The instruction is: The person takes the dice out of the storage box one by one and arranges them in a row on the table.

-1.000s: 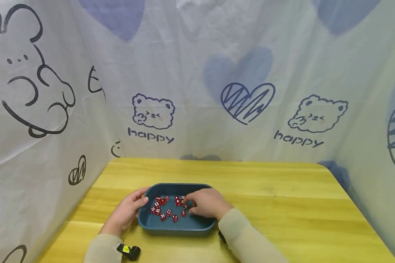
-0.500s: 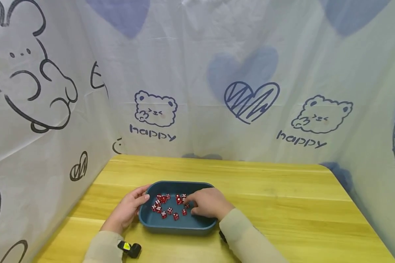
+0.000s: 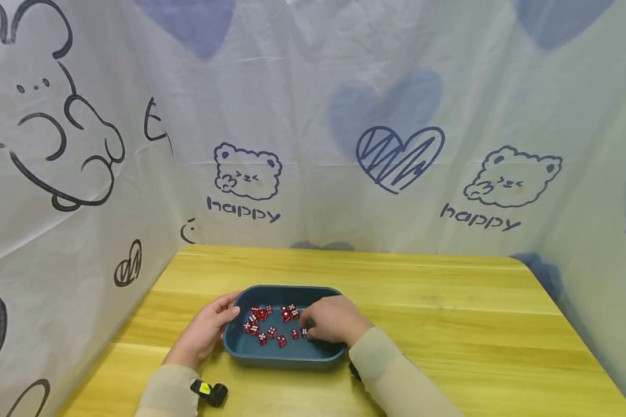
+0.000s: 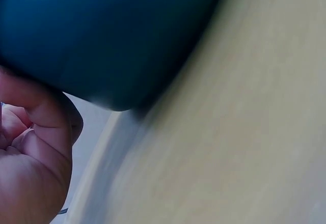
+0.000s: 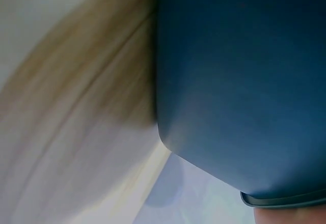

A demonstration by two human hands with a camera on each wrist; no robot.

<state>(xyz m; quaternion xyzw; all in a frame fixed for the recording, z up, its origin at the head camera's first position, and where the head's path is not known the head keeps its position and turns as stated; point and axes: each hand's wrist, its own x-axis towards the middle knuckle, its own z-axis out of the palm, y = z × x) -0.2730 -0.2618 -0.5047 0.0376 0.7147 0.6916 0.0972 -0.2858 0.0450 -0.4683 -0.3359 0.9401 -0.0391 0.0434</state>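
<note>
Red dice [image 3: 271,324] lie scattered over the floor of a dark teal tray [image 3: 287,358], and the right hand [image 3: 331,320] reaches in over the tray's right rim, its fingers curled down and pinching one die [image 3: 304,332] at the right edge of the cluster. Most of the dice sit left of that hand, toward the tray's left and middle, some touching, some apart. The left hand [image 3: 206,330] lies outside the tray on its left, fingers curled round the left rim, thumb at the far-left corner. In the left wrist view the left hand sits just under the blurred teal wall; in the right wrist view only the tray's outer wall and lip show, close up.

The tray rests on a yellow wooden worktop [image 3: 448,324], nearer the left edge than the right. Bare wood runs wide to the right of the tray and to the far side. A printed white cloth backdrop [image 3: 313,145] stands along the far, left and right edges of the worktop. A small black device [image 3: 211,392] sits at the left sleeve, near the near edge.
</note>
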